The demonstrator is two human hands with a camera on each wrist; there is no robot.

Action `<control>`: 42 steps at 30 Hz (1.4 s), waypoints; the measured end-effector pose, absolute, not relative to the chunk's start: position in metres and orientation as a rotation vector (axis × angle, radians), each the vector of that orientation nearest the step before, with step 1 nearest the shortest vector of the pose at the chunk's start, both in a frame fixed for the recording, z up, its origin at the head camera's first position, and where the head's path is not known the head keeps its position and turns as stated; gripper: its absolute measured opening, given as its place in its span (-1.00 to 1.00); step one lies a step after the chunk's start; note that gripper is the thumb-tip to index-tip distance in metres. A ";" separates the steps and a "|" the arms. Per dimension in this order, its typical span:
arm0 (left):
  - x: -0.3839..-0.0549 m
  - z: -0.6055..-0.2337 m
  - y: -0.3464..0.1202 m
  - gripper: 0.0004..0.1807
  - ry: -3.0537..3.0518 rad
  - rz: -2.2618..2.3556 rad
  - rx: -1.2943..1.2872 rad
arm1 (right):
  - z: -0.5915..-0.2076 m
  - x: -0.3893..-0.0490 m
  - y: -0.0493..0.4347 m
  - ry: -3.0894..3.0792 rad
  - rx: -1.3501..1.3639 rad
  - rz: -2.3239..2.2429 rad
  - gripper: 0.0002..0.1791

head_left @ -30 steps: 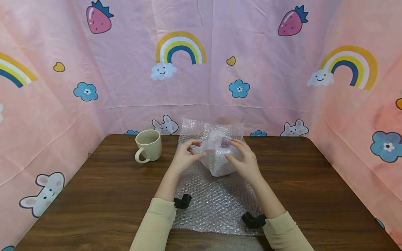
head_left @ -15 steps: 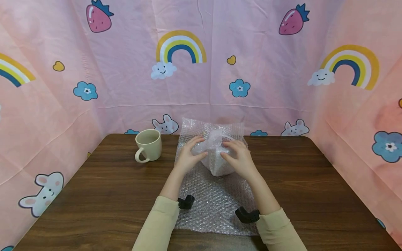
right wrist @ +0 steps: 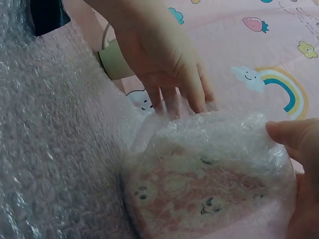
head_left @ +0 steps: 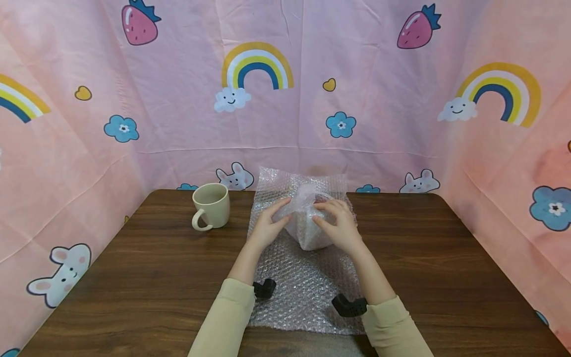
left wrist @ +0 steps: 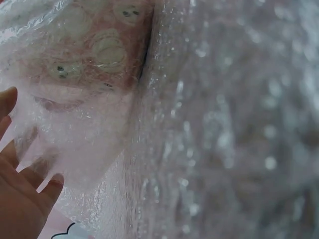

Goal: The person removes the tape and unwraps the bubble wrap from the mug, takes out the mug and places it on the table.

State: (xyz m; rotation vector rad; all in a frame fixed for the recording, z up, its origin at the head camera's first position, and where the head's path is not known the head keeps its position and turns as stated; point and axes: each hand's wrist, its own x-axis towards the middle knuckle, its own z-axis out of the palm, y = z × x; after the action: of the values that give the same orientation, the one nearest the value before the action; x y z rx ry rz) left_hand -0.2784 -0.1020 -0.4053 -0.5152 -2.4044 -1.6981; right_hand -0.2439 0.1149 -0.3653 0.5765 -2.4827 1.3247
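A bundle (head_left: pixel 309 235) of bubble wrap sits in the middle of the table, on a longer sheet of bubble wrap (head_left: pixel 303 292). Through its layers, the left wrist view shows something pinkish (left wrist: pixel 107 52) with pale, round, face-like prints. My left hand (head_left: pixel 264 230) is at the bundle's left side, fingers fairly straight and partly behind a loose flap of film. On the other side, my right hand (head_left: pixel 341 227) has its thumb near the front top edge and its fingers over the top. In the right wrist view that thumb (right wrist: pixel 286 133) lies along the wrap's edge.
A pale green mug (head_left: pixel 213 206) stands at the back left of the brown wooden table (head_left: pixel 142 277). The bubble wrap sheet runs from the front edge to the back, where it lifts against a pink printed cloth (head_left: pixel 303 119). Black wrist devices (head_left: pixel 349 305) hang over the sheet.
Both hands have shifted slightly inward, the right one more, bringing its fingers onto the bundle's top. The bundle stays in place; the mug has not moved.
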 end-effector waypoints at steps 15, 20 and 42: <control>-0.276 -0.407 -0.101 -0.61 -2.391 -1.691 -0.524 | -0.368 -0.243 0.112 -2.431 0.575 1.457 -0.69; -0.278 -0.407 -0.099 -0.62 -2.424 -1.629 -0.511 | -0.369 -0.243 0.112 -2.427 0.597 1.435 -0.67; -0.283 -0.407 -0.104 -0.69 -2.316 -1.682 -0.372 | -0.368 -0.243 0.113 -2.429 0.706 1.352 -0.54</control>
State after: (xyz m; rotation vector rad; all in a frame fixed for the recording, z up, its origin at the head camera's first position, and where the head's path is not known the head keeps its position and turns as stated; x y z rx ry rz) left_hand -0.2829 -0.1037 -0.4072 -0.3723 -2.3161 -1.6820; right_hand -0.2433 0.1127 -0.3684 0.7056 -2.4293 1.3516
